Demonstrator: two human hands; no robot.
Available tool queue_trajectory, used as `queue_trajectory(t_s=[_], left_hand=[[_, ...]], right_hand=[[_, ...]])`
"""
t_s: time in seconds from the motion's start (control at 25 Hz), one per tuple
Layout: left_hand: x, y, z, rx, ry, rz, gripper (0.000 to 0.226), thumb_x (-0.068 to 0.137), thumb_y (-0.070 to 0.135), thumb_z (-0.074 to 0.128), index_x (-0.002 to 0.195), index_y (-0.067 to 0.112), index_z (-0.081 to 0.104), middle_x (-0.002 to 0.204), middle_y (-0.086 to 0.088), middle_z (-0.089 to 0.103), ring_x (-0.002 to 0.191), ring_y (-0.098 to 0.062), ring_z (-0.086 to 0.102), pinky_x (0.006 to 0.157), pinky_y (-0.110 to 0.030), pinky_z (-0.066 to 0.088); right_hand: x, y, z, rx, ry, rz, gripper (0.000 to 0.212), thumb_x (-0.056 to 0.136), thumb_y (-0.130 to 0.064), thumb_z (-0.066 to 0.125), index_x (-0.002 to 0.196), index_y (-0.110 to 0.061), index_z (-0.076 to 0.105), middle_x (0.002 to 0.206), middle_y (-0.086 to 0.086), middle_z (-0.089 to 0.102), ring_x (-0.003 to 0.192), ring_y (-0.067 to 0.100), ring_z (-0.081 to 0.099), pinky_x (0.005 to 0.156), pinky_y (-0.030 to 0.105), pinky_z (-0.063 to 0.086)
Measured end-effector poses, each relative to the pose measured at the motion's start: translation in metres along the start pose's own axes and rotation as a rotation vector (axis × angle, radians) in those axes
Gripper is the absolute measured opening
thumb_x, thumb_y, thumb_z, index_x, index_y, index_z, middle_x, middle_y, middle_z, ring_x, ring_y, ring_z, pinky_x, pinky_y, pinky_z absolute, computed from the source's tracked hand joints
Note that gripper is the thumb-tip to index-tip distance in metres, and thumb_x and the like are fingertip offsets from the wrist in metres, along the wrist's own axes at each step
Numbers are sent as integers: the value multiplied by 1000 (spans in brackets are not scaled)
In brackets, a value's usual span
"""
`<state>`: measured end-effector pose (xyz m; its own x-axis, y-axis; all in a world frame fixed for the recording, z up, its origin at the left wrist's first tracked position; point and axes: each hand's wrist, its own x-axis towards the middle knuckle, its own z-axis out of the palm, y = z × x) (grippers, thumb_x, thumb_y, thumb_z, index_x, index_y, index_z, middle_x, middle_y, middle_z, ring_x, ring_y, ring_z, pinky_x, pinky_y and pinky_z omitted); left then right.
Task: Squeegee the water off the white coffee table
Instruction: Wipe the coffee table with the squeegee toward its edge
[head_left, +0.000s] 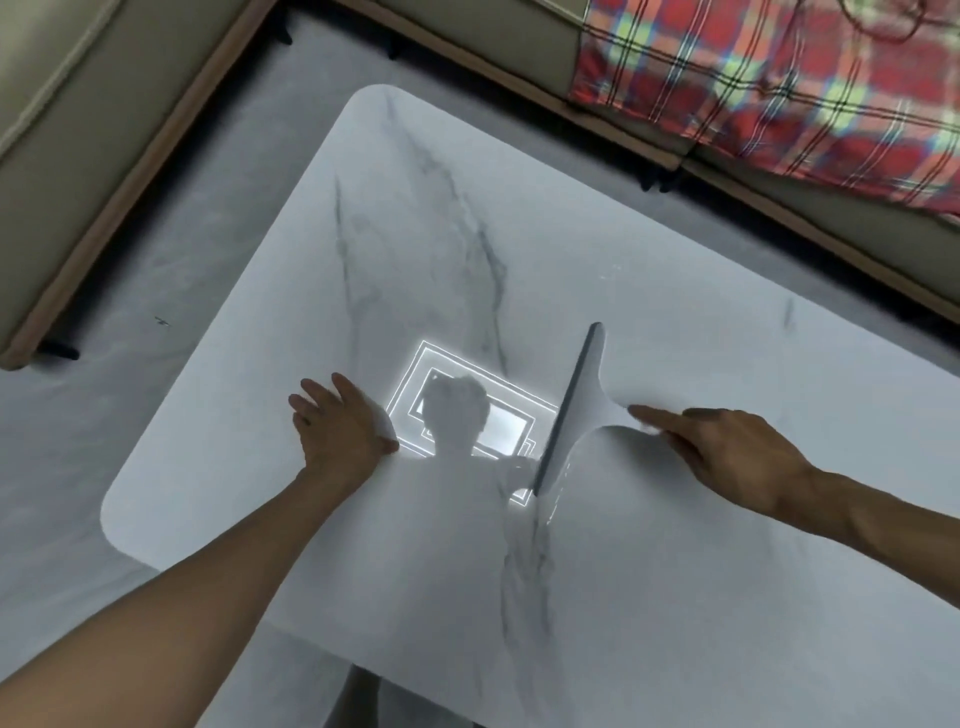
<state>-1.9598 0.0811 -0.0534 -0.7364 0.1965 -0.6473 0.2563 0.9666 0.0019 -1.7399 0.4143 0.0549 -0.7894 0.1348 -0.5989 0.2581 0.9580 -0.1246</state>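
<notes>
Head view, right hand grasping squeegee, left hand flat on table, sofa, plaid blanket beyond

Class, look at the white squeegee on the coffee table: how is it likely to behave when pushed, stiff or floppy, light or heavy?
Probably stiff: the squeegee has a blade that lies straight end to end. Likely light: the right hand steers it by a thin handle. It should glide easily on the glossy coffee table.
</notes>
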Motion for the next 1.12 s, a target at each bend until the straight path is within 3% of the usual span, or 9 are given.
queue_trajectory(t_s=[0.12, 0.2, 0.32, 0.44, 0.6, 0.8, 0.92, 1.0, 1.12], left_hand=[[1, 33, -3, -51, 67, 112, 132, 67, 56, 78, 151, 2, -8, 151, -41, -9, 141, -58, -4, 119, -56, 7], [7, 60, -2, -44, 75, 154, 138, 64, 60, 78, 151, 3, -13, 151, -41, -13, 140, -59, -7, 118, -59, 4], [19, 76, 5, 33, 59, 162, 138, 64, 63, 76, 151, 4, -13, 150, -44, -10, 138, -63, -3, 116, -61, 9], [28, 75, 8, 85, 61, 161, 137, 62, 66, 75, 152, 2, -7, 147, -48, -3, 136, -65, 6, 113, -61, 17], [30, 77, 9, 118, 61, 159, 138, 60, 69, 74, 152, 1, -4, 146, -50, 2, 135, -66, 11, 111, -61, 22], [26, 79, 4, 166, 57, 171, 139, 60, 71, 72, 151, 0, -5, 146, -49, 3, 135, -66, 13, 111, -59, 25], [21, 82, -2, 136, 42, 145, 137, 61, 64, 77, 151, 1, -4, 148, -47, 0, 136, -64, 9, 113, -58, 21], [17, 93, -3, 114, 88, 187, 131, 62, 54, 82, 152, 5, 1, 150, -43, 1, 137, -62, 10, 114, -59, 18], [6, 130, 11, 133, 120, 404, 125, 64, 45, 84, 152, 14, 1, 153, -38, -2, 139, -60, 7, 114, -61, 17]], right_hand=[[57, -3, -42, 252, 257, 52, 42, 100, -29, 42, 142, -35, 43, 124, -1, 66, 110, 29, 63, 91, 35, 48], [126, -11, -77, 395, 368, 111, 41, 98, -25, 42, 139, -28, 47, 119, 5, 67, 108, 32, 62, 96, 39, 47], [219, -28, -116, 614, 416, 196, 46, 93, -19, 36, 136, -30, 47, 107, 5, 63, 97, 31, 61, 86, 39, 50], [255, -34, -121, 560, 359, 223, 53, 89, -17, 30, 140, -28, 42, 115, 7, 60, 85, 28, 60, 69, 35, 49], [211, -12, -76, 367, 321, 144, 44, 94, -19, 33, 136, -26, 44, 123, 16, 61, 107, 43, 54, 88, 42, 45], [66, 25, -4, 339, 191, 223, 48, 99, -23, 36, 146, -34, 34, 101, 15, 69, 88, 39, 61, 79, 41, 50], [-5, 33, 13, 290, 81, 251, 47, 100, -25, 35, 145, -37, 33, 100, 8, 71, 86, 35, 63, 74, 42, 52], [-8, 41, 4, 300, 154, 250, 44, 99, -27, 37, 143, -35, 35, 109, 10, 70, 92, 37, 64, 78, 43, 52], [49, 51, -30, 335, 351, 290, 44, 99, -25, 38, 143, -26, 38, 126, 17, 62, 105, 44, 59, 87, 45, 49]])
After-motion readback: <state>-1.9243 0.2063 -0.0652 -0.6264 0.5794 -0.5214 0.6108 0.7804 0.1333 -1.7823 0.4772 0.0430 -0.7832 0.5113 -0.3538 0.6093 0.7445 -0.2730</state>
